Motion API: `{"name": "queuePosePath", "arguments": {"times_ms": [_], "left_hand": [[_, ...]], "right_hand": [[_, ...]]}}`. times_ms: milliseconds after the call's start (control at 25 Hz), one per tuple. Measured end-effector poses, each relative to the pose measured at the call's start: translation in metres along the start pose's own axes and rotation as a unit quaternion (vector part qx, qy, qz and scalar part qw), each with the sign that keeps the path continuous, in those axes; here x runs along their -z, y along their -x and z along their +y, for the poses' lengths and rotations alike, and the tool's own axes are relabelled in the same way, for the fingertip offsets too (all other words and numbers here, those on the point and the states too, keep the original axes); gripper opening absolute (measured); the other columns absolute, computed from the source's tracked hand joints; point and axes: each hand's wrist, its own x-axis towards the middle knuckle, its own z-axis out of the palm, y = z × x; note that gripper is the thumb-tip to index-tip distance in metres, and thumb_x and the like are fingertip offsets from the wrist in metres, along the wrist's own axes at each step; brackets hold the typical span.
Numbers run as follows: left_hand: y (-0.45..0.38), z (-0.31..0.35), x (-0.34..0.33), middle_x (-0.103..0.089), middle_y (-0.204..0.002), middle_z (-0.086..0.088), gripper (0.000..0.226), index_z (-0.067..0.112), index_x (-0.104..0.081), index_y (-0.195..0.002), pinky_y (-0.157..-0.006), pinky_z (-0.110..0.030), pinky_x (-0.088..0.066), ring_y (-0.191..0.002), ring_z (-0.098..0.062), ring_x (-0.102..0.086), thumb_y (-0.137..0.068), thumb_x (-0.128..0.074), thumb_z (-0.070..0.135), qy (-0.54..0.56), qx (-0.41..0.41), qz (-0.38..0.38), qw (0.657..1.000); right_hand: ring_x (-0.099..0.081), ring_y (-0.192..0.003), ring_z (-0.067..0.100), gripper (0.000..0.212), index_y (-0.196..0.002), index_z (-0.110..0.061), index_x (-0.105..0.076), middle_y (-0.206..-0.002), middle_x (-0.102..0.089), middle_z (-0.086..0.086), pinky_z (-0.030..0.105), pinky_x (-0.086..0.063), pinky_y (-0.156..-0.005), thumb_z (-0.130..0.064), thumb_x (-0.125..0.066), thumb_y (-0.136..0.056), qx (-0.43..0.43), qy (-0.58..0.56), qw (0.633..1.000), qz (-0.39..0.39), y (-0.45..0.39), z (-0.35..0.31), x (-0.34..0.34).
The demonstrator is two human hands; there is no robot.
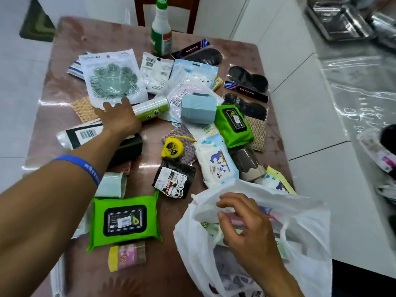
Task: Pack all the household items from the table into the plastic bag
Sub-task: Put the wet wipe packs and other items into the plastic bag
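The white plastic bag [304, 224] stands open at the table's near right corner with several items inside. My right hand [246, 224] is at its mouth, fingers curled on the rim and a handle strip. My left hand [120, 116] reaches across the table, fingers spread, and rests on the left end of a white-and-green roll [152, 108], touching the edge of a green coaster packet [113, 82]. Loose items cover the table: two green wipes packs [124, 219] [233, 125], a yellow tape measure [172, 146], baby wipes [216, 163], a blue-grey box [198, 111].
A green-capped bottle [161, 28] stands at the far edge in front of a wooden chair [141, 9]. A mint cup [113, 185], a panda packet [173, 182] and a pink roll pack [126, 255] lie near me. Plastic-wrapped trays [340, 24] sit off to the right.
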Motion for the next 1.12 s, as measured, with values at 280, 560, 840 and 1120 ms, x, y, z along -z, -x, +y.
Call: {"name": "queuePosePath", "arguments": {"times_ms": [280,560,840,1120], "left_hand": [[0.085,0.041,0.080,-0.060,-0.110,-0.019,0.056,0.012,-0.047,-0.118,-0.085,-0.045,-0.036,-0.103,-0.038,-0.052,-0.075,-0.074,0.036,0.226,-0.160,0.182,0.944],[0.307,0.104,0.100,-0.067,-0.101,0.008,0.049,0.020,-0.052,-0.105,-0.076,-0.035,-0.051,-0.094,-0.009,-0.063,-0.069,-0.083,0.031,0.470,-0.288,0.046,0.833],[0.354,0.092,0.012,-0.061,-0.127,-0.002,0.039,0.026,-0.069,-0.098,-0.097,-0.048,-0.046,-0.120,-0.020,-0.055,-0.077,-0.062,0.057,0.389,-0.246,-0.008,0.888],[0.349,0.051,-0.058,-0.022,-0.159,-0.013,0.083,0.028,-0.034,-0.148,-0.086,-0.040,-0.047,-0.116,-0.041,-0.055,-0.072,-0.066,0.021,0.082,-0.114,-0.103,0.985]], "right_hand": [[-0.067,-0.081,0.011,0.023,-0.091,-0.023,-0.070,-0.086,-0.071,-0.009,0.026,-0.053,-0.069,0.000,-0.066,-0.088,-0.076,-0.138,0.984,0.080,0.012,0.021,0.043],[-0.065,-0.103,0.020,0.061,-0.128,-0.028,-0.050,-0.120,-0.066,-0.003,0.036,-0.056,-0.081,-0.007,-0.075,-0.077,-0.009,-0.302,0.952,0.041,0.030,-0.002,0.097],[-0.064,-0.110,0.008,0.063,-0.127,-0.029,-0.050,-0.117,-0.067,-0.015,0.025,-0.054,-0.090,-0.027,-0.081,-0.071,-0.049,-0.254,0.961,-0.096,0.077,0.041,0.120],[-0.057,-0.105,-0.009,0.064,-0.115,-0.040,-0.047,-0.109,-0.059,-0.028,0.013,-0.043,-0.084,-0.024,-0.088,-0.068,-0.078,-0.155,0.969,-0.176,0.083,0.091,0.071]]}}
